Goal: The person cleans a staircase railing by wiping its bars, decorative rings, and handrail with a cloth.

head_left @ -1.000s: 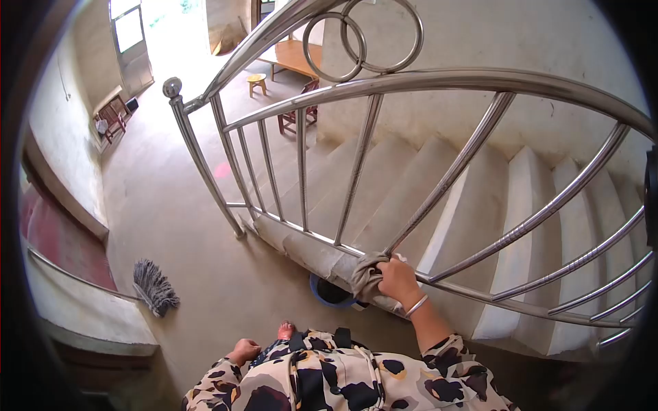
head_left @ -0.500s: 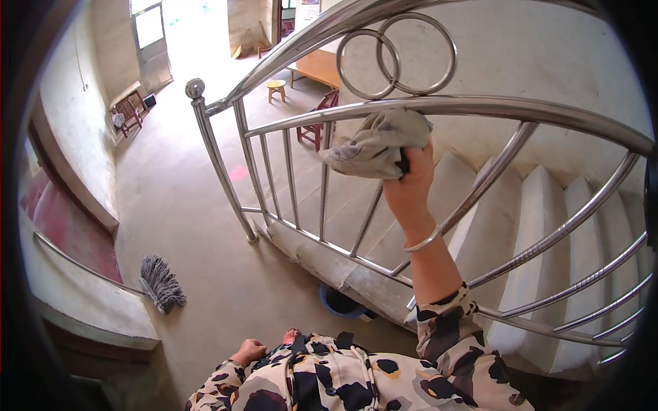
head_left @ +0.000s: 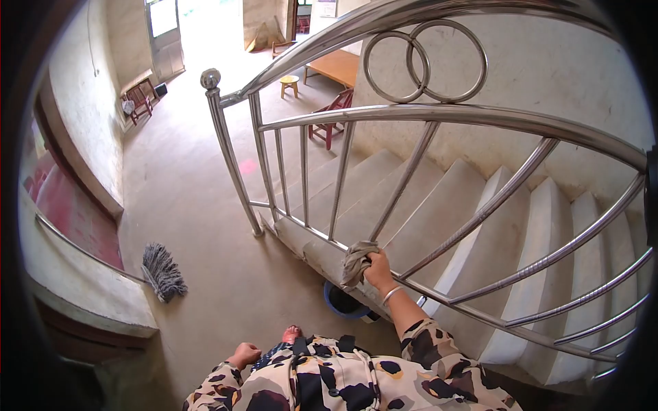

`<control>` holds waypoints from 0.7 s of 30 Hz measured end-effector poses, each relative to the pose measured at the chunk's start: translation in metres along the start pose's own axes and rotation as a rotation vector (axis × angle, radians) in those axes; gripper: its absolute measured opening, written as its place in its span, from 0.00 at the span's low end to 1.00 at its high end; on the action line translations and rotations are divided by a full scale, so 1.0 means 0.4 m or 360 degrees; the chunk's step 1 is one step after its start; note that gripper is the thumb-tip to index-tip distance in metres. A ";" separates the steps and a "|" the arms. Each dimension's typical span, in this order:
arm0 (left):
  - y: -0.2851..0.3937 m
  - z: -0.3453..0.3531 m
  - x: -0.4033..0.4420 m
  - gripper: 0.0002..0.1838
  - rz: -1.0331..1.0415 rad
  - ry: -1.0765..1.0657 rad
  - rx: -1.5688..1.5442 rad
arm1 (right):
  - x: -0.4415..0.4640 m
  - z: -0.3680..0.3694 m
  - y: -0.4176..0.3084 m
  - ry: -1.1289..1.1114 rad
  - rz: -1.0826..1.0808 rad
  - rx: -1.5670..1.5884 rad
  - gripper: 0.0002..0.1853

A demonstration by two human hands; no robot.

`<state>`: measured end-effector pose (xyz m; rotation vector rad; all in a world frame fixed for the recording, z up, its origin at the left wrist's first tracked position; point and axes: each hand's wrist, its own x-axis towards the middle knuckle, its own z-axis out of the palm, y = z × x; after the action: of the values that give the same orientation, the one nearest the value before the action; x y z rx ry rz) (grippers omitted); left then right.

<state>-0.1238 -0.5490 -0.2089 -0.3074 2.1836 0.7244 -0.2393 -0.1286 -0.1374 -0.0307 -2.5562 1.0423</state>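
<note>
My right hand (head_left: pixel 379 269), with a bracelet at the wrist, is closed round a crumpled grey-beige cloth (head_left: pixel 356 263). The cloth lies against the bottom of a baluster, at the lower rail of the stainless steel railing (head_left: pixel 493 116). Low at the left of my body, my left hand (head_left: pixel 245 355) is curled near my patterned clothing; whether anything is inside it is hidden. Two interlocked metal rings (head_left: pixel 425 61) sit between the upper rails. Below the cloth, a blue bucket (head_left: pixel 345 301) with dark contents stands on the floor, partly hidden by the stair edge.
Concrete stairs (head_left: pixel 411 198) rise to the right behind the railing. A grey mop head (head_left: pixel 163 272) lies on the floor at left. Farther back are a wooden table (head_left: pixel 336 67), a small yellow stool (head_left: pixel 289 86), a red chair (head_left: pixel 329 120) and an open doorway.
My right hand went up with the cloth to the upper rail, then came down to the lower rail, at a baluster farther left than at first. The view has shifted slightly.
</note>
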 end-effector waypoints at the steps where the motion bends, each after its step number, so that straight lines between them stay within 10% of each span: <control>1: 0.026 -0.008 -0.017 0.14 -0.0007 -0.0023 -0.0096 | 0.010 -0.013 -0.005 -0.0129 0.0076 0.0021 0.14; 13: 0.065 0.013 0.048 0.15 0.0166 -0.0113 0.0097 | 0.272 -0.436 -0.531 0.1011 -0.0976 0.0288 0.14; 21: 0.024 -0.002 0.033 0.13 0.0174 -0.0106 -0.0027 | 0.135 -0.298 -0.370 0.0557 -0.0523 -0.0091 0.17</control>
<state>-0.1370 -0.5414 -0.2148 -0.1713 2.1448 0.8028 -0.2297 -0.1474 0.0589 0.1711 -2.1796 0.7623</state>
